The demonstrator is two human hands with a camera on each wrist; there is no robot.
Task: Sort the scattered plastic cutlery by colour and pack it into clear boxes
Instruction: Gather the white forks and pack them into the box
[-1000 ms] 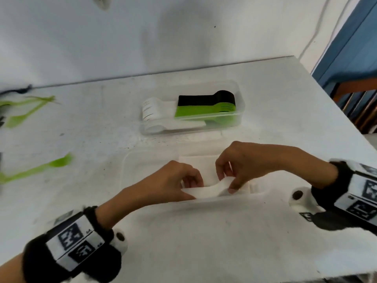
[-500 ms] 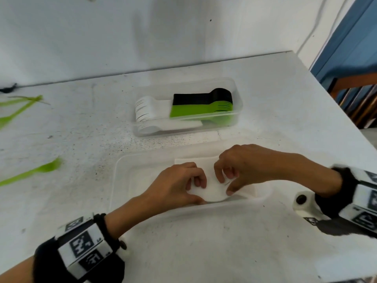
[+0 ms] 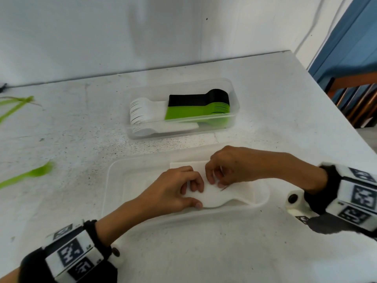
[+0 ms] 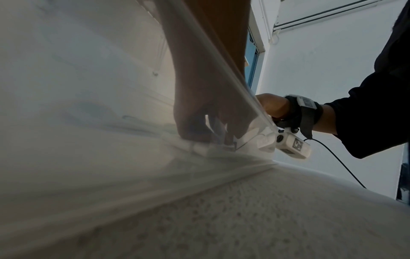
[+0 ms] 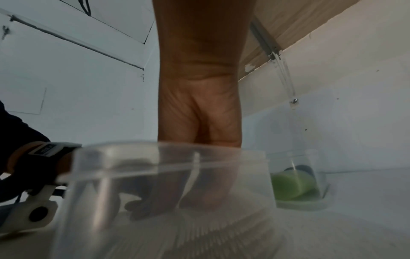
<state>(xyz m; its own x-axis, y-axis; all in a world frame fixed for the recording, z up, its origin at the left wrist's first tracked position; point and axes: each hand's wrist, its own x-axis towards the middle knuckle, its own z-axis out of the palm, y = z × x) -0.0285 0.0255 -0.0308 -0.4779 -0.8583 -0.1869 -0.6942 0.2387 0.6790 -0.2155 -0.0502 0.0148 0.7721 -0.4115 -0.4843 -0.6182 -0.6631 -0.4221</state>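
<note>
A stack of white plastic cutlery (image 3: 242, 193) lies inside the near clear box (image 3: 107, 180), towards its right end. My left hand (image 3: 173, 190) grips the stack's left end, thumb on the near side and fingers over the top. Just to its right, my right hand (image 3: 230, 166) reaches in with curled fingers pinching the top of the same stack. The left wrist view shows the left hand (image 4: 199, 112) blurred through the box wall. The right wrist view shows the right hand (image 5: 199, 113) dipping into the box (image 5: 155, 157); its fingertips are hazy.
A second clear box (image 3: 234, 92) behind holds white, black and green cutlery side by side. A green spoon (image 3: 30, 174) lies on the table to the left, with more green pieces (image 3: 14, 107) further back. The table's right edge (image 3: 334, 111) borders a blue door.
Both hands have lowered the white stack from above the box's front rim down onto the box floor. The hands have drawn closer together over it.
</note>
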